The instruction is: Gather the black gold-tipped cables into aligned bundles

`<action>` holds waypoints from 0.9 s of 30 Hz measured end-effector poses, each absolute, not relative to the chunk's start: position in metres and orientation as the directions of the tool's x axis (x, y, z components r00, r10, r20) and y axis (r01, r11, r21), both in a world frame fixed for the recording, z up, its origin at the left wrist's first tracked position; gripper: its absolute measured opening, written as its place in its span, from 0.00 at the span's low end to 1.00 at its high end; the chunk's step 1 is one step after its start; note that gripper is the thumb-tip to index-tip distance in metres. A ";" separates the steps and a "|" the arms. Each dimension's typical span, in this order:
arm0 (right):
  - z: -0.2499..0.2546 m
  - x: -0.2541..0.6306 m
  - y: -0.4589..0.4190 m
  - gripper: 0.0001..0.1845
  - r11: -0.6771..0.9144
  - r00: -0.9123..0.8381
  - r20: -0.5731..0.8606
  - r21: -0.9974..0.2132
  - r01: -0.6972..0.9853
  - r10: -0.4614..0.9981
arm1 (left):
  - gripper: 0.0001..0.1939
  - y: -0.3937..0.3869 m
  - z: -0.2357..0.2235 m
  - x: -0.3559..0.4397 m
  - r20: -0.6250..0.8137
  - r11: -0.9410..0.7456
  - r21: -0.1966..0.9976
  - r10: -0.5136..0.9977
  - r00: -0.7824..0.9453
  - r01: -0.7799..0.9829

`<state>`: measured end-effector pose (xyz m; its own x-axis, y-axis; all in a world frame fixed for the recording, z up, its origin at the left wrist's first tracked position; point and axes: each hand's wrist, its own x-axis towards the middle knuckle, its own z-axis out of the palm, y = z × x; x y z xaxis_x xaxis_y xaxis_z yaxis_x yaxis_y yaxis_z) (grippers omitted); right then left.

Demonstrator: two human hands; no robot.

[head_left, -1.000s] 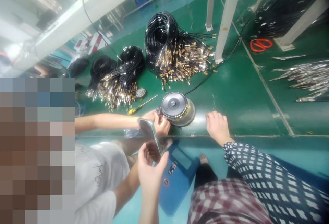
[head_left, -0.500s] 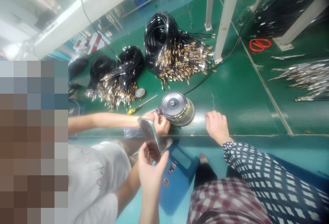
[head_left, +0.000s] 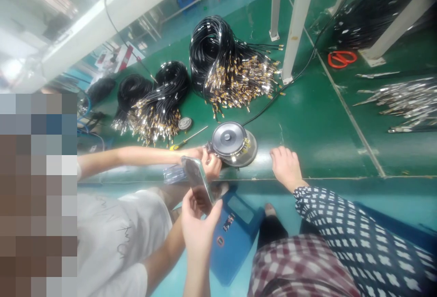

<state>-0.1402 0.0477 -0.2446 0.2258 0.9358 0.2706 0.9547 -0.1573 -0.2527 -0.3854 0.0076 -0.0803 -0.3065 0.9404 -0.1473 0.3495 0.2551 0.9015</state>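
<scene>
A smartphone (head_left: 201,182) is gripped in my left hand (head_left: 200,224), fingers and thumb closed on its lower end, tilted above the bench's front edge. Palm down on the bench (head_left: 327,151) lies my right hand (head_left: 286,166), with nothing in it and the fingers laid on the surface. To its left stands a round device with a dark disc top (head_left: 229,138) on a wider base, with small gold-coloured pieces along its rim. A co-worker's hand (head_left: 212,164) works close beside that device, partly behind the phone; what it holds is unclear.
Coiled black cables (head_left: 211,44) with gold-coloured connectors lie in bundles behind the device. A yellow-handled screwdriver (head_left: 189,138) and a small round tin (head_left: 185,123) are to its left. Red-handled scissors (head_left: 342,59) and metal-ended cables (head_left: 406,103) lie right, past white posts (head_left: 300,24).
The whole view has shifted slightly. My left hand still grips the phone and my right hand stays on the bench. The co-worker's hands remain at the device, barely moved.
</scene>
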 end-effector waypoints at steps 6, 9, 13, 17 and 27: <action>-0.245 -0.140 0.048 0.17 -0.161 0.233 0.254 -0.274 0.948 0.939 | 0.34 0.010 -0.078 -0.383 -0.148 0.260 0.900 0.938 -0.314 0.351; -0.245 -0.140 0.048 0.17 -0.165 0.238 0.248 -0.281 0.945 0.939 | 0.34 0.012 -0.078 -0.382 -0.144 0.260 0.904 0.932 -0.332 0.338; -0.244 -0.140 0.047 0.16 -0.168 0.241 0.242 -0.287 0.943 0.940 | 0.34 0.013 -0.078 -0.383 -0.144 0.266 0.906 0.926 -0.350 0.330; -0.243 -0.140 0.047 0.17 -0.171 0.239 0.245 -0.271 0.947 0.939 | 0.35 0.012 -0.078 -0.386 -0.133 0.258 0.905 0.926 -0.353 0.337; -0.240 -0.140 0.048 0.16 -0.159 0.238 0.244 -0.302 0.940 0.940 | 0.32 0.011 -0.076 -0.387 -0.097 0.233 0.904 0.928 -0.359 0.358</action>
<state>-0.1397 0.0477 -0.2404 0.2376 0.9402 0.2439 0.9399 -0.1592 -0.3019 -0.3872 0.0109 -0.0764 -0.3585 0.9285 -0.0969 0.3582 0.2327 0.9041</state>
